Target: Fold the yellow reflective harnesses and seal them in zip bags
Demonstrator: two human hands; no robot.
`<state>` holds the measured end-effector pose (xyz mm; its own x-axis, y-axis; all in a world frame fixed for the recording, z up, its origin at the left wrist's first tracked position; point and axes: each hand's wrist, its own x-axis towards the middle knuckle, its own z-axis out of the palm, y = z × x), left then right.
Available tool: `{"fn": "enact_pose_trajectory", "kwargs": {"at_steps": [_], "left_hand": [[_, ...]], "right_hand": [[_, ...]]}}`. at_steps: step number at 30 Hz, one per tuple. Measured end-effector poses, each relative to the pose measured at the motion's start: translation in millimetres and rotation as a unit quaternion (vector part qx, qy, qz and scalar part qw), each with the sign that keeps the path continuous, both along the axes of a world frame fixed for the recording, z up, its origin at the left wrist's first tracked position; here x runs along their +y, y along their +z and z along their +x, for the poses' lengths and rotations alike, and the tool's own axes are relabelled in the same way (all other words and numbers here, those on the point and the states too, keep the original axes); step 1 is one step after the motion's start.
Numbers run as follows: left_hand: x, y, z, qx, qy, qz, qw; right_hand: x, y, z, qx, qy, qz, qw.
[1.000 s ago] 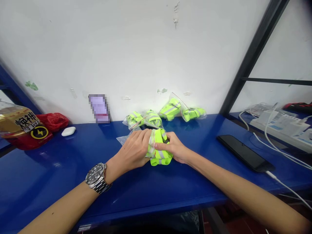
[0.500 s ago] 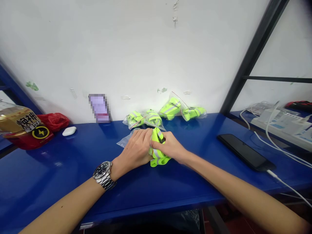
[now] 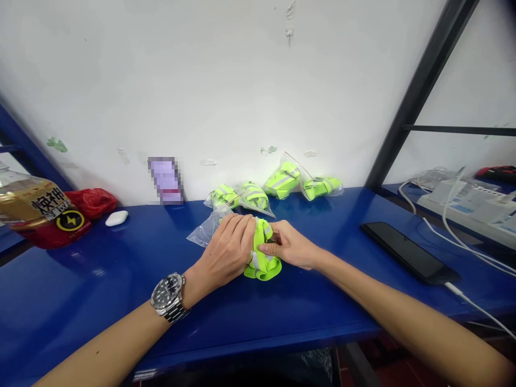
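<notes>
Between my hands, just above the blue table, is a folded neon-yellow reflective strap (image 3: 262,258) with silver-grey stripes. My left hand (image 3: 234,247), with a steel watch on its wrist, is wrapped round the strap's left side and a clear plastic bag (image 3: 203,228) that sticks out beyond the fingers. The bag's opening is hidden behind that hand. On the strap's right side my right hand (image 3: 292,244) grips it, thumb in front and fingers behind. Several similar straps in clear zip bags (image 3: 282,180) lie behind my hands against the wall.
A phone with a blurred screen (image 3: 166,180) leans on the wall. On the left are a large drink bottle (image 3: 44,209), a red plastic bag (image 3: 94,201) and a white earphone case (image 3: 116,217). A black phone (image 3: 409,252) on a cable and a power strip (image 3: 471,207) lie right.
The strap has shifted slightly down and left in my hands. My right hand has drawn a little to the right, and more of the clear bag shows beyond my left hand.
</notes>
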<state>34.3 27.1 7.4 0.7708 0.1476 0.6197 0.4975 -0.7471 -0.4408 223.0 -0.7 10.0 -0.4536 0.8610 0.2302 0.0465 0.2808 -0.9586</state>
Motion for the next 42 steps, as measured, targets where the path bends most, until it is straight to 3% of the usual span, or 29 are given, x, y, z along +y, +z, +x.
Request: {"fn": "enact_pose_trajectory", "kwargs": {"at_steps": [5, 11, 15, 21, 23, 29, 36, 42], "left_hand": [[-2.7, 1.3, 1.3, 0.013, -0.005, 0.019, 1.0], [-3.3, -0.4, 3.1, 0.003, -0.019, -0.001, 1.0], [-0.1, -2.8, 4.3, -0.02, -0.019, -0.02, 0.999], [1.7, 5.2, 4.1, -0.001, 0.009, -0.041, 0.999], [0.7, 10.8, 3.4, 0.006, 0.023, -0.05, 0.998], [0.2, 19.8, -0.9, -0.042, 0.061, -0.075, 0.994], [2.5, 8.4, -3.3, -0.039, -0.018, -0.053, 0.998], [-1.9, -2.1, 1.0, -0.021, -0.058, -0.056, 0.997]], "right_hand": [[-1.5, -11.3, -16.7, -0.099, -0.184, 0.091, 0.974], [-6.7, -3.2, -27.4, -0.237, -0.259, 0.137, 0.926], [-7.4, 0.8, -30.7, -0.305, -0.267, 0.16, 0.9], [2.0, 5.4, -15.6, -0.311, -0.232, 0.224, 0.894], [2.7, 8.7, -7.9, -0.347, -0.243, 0.256, 0.869], [-7.9, 7.5, -0.8, -0.479, -0.225, 0.399, 0.749], [-16.2, -11.7, -9.2, -0.495, -0.234, 0.519, 0.657], [-15.5, -22.3, -16.5, -0.503, -0.23, 0.556, 0.621]]}}
